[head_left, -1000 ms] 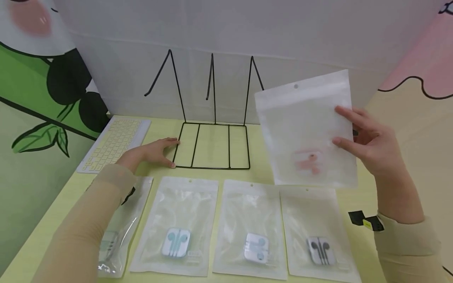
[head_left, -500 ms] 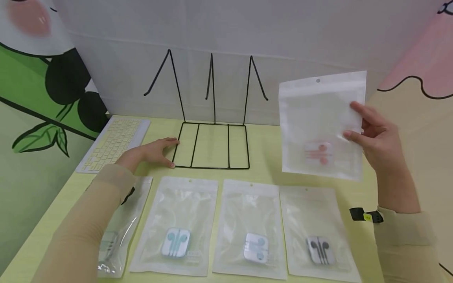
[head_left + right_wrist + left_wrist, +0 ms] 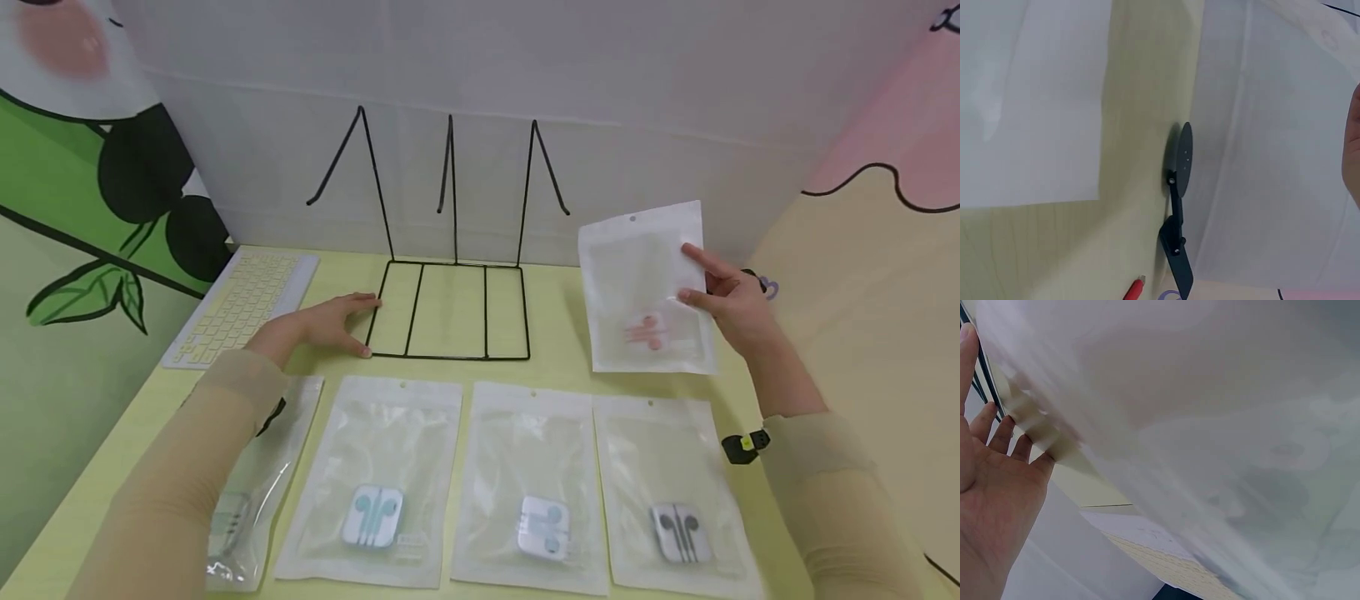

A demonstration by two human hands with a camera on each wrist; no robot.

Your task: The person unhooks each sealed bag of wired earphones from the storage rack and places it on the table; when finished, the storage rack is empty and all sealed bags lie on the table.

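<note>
My right hand [image 3: 738, 308] pinches the right edge of a white frosted zip pouch [image 3: 637, 267] between thumb and fingers, holding it up right of the rack. Pink earphones [image 3: 647, 332] show through its lower part, and a hanging hole is at its top. My left hand [image 3: 330, 323] touches the left side of a black wire display rack [image 3: 450, 358], thumb and fingers spread. Three bent hooks rise from the rack's back, all bare. In the left wrist view the left hand [image 3: 1004, 494] has its fingertips at the rack's rods; a blurred pouch [image 3: 1179, 394] fills much of that view.
Several earphone pouches lie in a front row: one partly under my left arm [image 3: 288, 442], then two with pale green earphones [image 3: 372, 515] and one with black [image 3: 681, 532]. A white keyboard [image 3: 240, 304] lies back left. A black jointed stand [image 3: 1179, 206] stands at the right.
My right hand shifted right with the pouch, then lowered and moved away toward the back. The left hand stays at the rack.
</note>
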